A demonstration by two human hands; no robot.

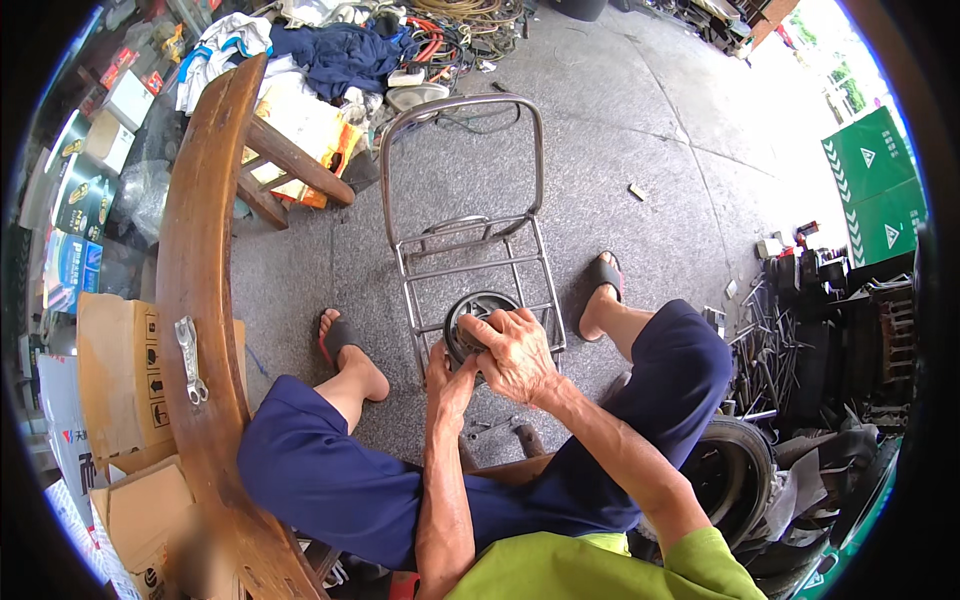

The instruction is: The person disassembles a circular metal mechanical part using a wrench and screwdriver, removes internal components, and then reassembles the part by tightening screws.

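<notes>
Between my knees, both hands are on a small dark wheel (492, 299) with a round rim. My left hand (447, 383) is closed on its near left edge, the thumb reaching toward the middle. Over the wheel's near right side lies my right hand (516, 358), fingers bent onto its hub and covering much of it. What the right fingertips touch at the hub is hidden. Just under and beyond the wheel stands a bare metal tube frame (540, 165) with crossbars and a tall rounded loop at its far end.
Along my left runs a curved wooden bench (200, 230) with wrenches (188, 358) on it. Cardboard boxes (120, 370) stand beyond it. A tire (735, 470) and piled metal tools (765, 355) are at my right. Clothes (340, 58) and cables lie far left.
</notes>
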